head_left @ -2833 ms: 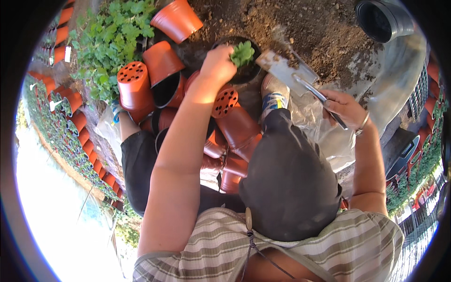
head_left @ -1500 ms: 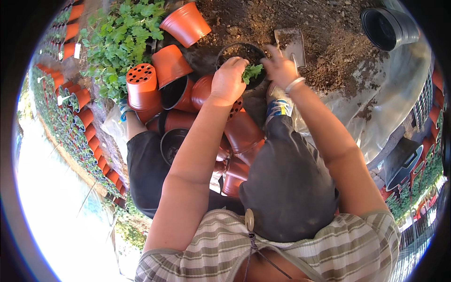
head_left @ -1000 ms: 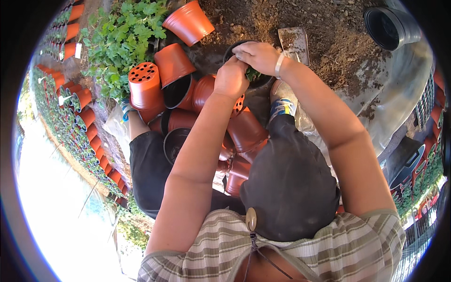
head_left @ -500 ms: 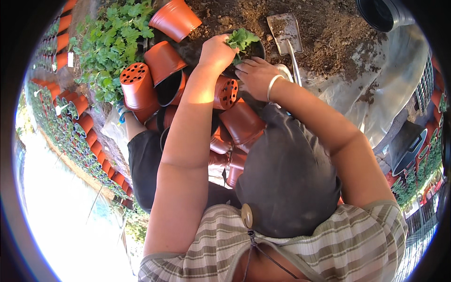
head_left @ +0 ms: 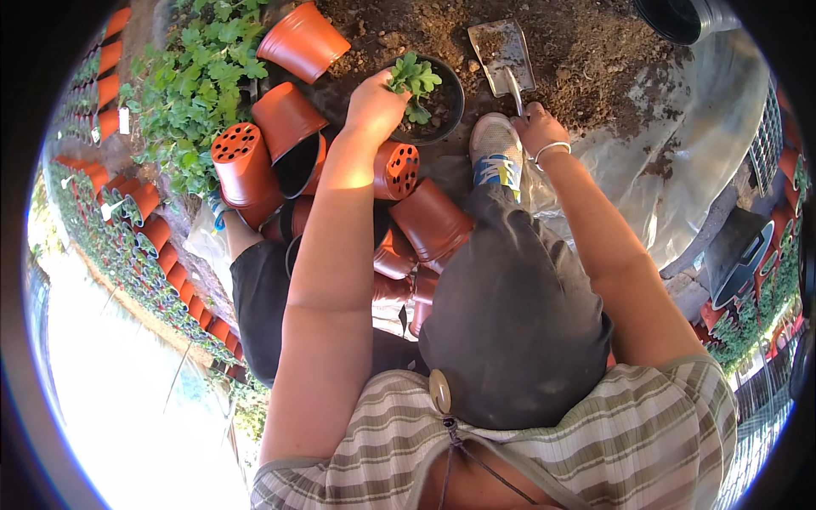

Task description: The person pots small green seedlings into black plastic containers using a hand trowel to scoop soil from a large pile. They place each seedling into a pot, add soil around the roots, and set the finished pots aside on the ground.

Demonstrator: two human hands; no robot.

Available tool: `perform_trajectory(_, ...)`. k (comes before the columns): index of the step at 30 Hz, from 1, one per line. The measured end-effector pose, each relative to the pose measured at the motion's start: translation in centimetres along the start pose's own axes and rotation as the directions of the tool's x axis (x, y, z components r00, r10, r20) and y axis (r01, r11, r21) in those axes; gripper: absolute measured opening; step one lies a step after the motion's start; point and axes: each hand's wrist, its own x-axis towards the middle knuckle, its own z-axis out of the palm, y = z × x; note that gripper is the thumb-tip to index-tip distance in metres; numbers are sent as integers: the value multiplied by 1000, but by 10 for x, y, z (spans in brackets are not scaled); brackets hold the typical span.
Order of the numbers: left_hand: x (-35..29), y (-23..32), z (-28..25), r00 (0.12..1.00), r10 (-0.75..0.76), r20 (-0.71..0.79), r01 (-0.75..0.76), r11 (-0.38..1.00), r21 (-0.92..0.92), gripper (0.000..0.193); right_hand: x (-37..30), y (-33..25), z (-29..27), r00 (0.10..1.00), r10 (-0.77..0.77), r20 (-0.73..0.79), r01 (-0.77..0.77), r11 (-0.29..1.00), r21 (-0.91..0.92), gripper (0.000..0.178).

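A small leafy green seedling (head_left: 416,76) stands over the dark round pot (head_left: 456,106), pinched by my left hand (head_left: 374,104) at the pot's left rim. Soil shows inside the pot beneath the leaves. My right hand (head_left: 541,132), with a white bangle at the wrist, closes round the handle of a metal hand shovel (head_left: 503,55). The shovel's flat square blade rests on loose soil, just right of the pot. Fingers hide the lower end of its handle.
Orange-red plastic pots (head_left: 304,42) lie tumbled left of and below the dark pot. Bushy green seedlings (head_left: 191,93) grow at far left. Brown soil (head_left: 586,51) is heaped at the back, beside clear plastic sheeting (head_left: 714,127). A black pot (head_left: 680,21) lies upper right. My shoe (head_left: 497,149) is close to the shovel.
My right hand has left the dark pot's rim and moved right to grasp the shovel's handle. My left hand keeps hold of the seedling over the pot.
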Motion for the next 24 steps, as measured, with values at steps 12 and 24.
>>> perform_trajectory(12,-12,-21,37,968,118,-220,-156,974,-165,38,-65,76,18,991,-38,-130,106,811,575,31)
perform_trajectory(24,-17,-9,33,932,296,-209,-258,947,189,37,-20,56,-6,994,48,-103,49,637,770,29)
